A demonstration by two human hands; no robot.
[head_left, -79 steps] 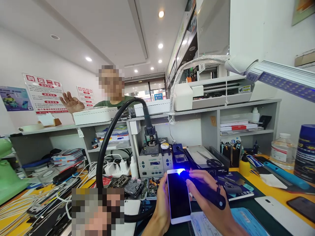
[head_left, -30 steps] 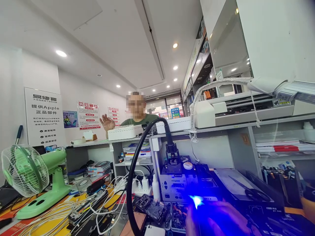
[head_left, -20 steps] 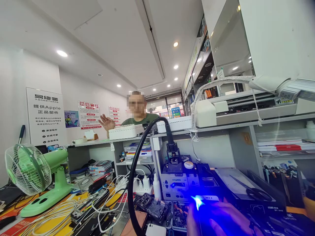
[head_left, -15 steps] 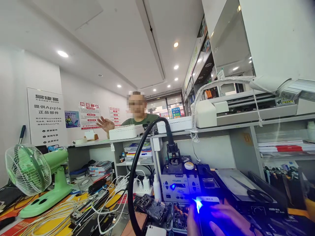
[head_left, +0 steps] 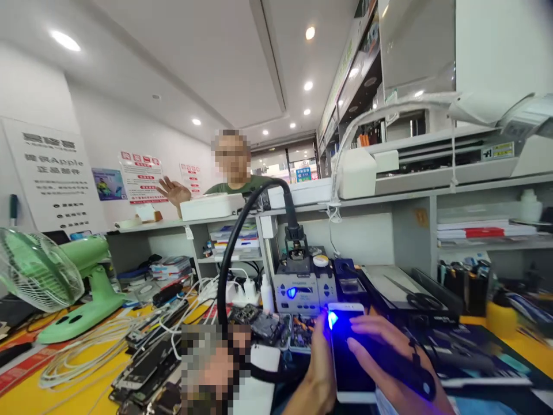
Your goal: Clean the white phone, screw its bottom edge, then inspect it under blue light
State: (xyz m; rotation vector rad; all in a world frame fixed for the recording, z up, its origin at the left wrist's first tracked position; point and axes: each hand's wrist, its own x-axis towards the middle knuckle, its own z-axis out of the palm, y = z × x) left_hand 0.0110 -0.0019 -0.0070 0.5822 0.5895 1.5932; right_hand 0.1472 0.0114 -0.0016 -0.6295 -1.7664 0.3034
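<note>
A white-framed smartphone (head_left: 355,369) stands tilted in front of me, its dark screen facing me under strong blue light. My left hand (head_left: 319,363) is closed along the phone's left edge. Over the right side of the screen reaches my right hand (head_left: 380,346), with fingertips at or just above the glass. A dark, slim tool (head_left: 415,372) lies in that hand, its far end lost in shadow and blue glare; it looks like a small blue-light torch. The brightest blue spot shows at the phone's upper left edge.
Behind the phone stand a soldering station (head_left: 302,291) and a tray of small parts (head_left: 301,334). A thick black cable (head_left: 227,259) arches at left, near phone boards and a green fan (head_left: 95,300). Scissors (head_left: 423,300) lie at right. Across the counter, a person raises a hand (head_left: 173,193).
My view has tipped down and turned slightly right, so more of both hands and the phone shows. The blue glare on the phone has shrunk. The person opposite stays in place.
</note>
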